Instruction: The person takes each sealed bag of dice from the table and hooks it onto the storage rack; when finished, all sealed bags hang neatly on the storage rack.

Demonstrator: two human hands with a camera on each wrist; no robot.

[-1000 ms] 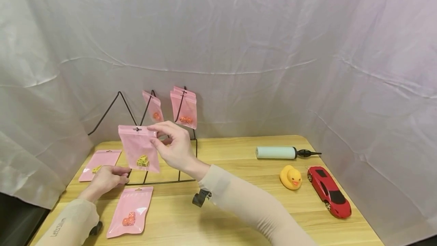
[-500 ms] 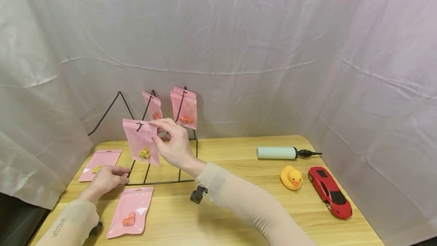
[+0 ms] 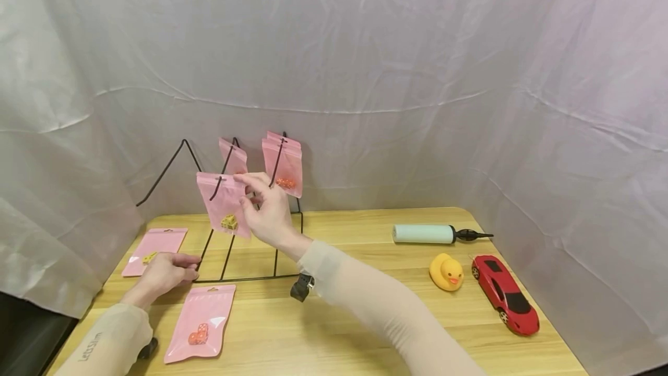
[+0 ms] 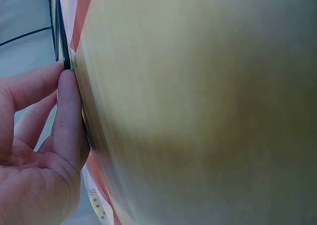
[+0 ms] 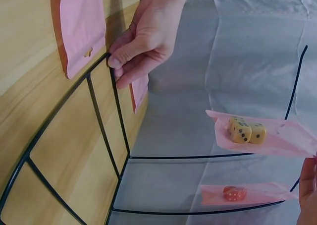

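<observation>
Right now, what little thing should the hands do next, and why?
I'd probably have the right hand slide the pink plastic bag of yellow dice farther back along the black wire hook. The hook pokes through the bag's hole, but the hand pinches its edge, and bare wire shows between it and the pink bag hanging behind.

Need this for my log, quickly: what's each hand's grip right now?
Left hand: closed, pinching the black wire rack.
Right hand: closed, pinching a pink zip bag of yellow dice.
</observation>
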